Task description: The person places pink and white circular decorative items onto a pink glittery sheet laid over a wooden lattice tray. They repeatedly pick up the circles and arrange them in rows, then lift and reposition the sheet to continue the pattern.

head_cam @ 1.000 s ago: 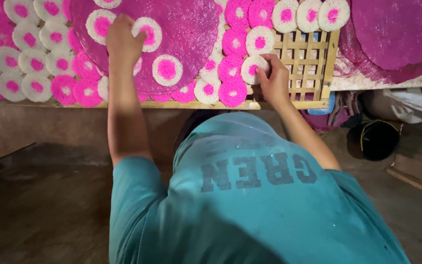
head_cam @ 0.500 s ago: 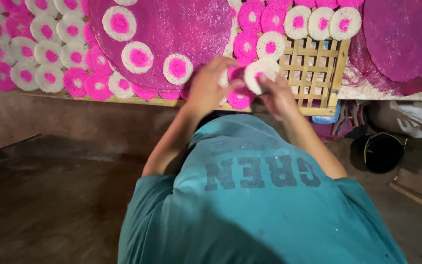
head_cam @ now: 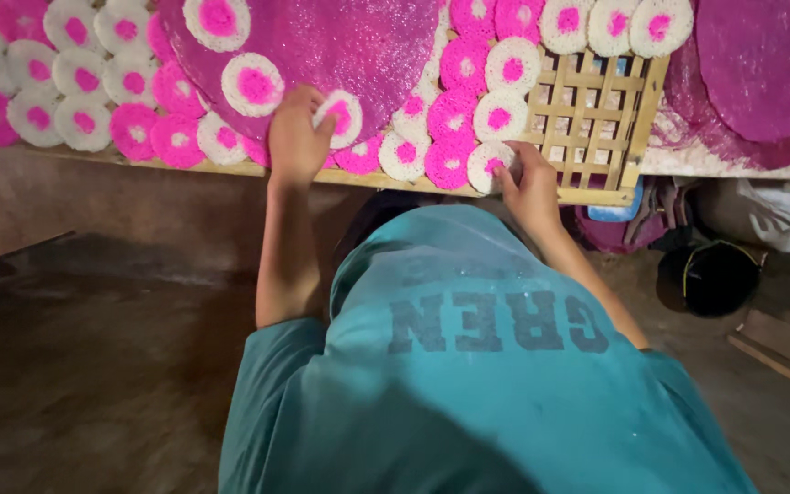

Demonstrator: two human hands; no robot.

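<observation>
- Left hand up on the big pink sheet — its grip pinches a small white disc with a pink centre, right at the sheet's near edge.
- Right hand at the front of the bamboo rack, grip closed on another white disc.
- Rows of pink and white discs fill the rack around both hands.
- Teal shirt below.
</observation>
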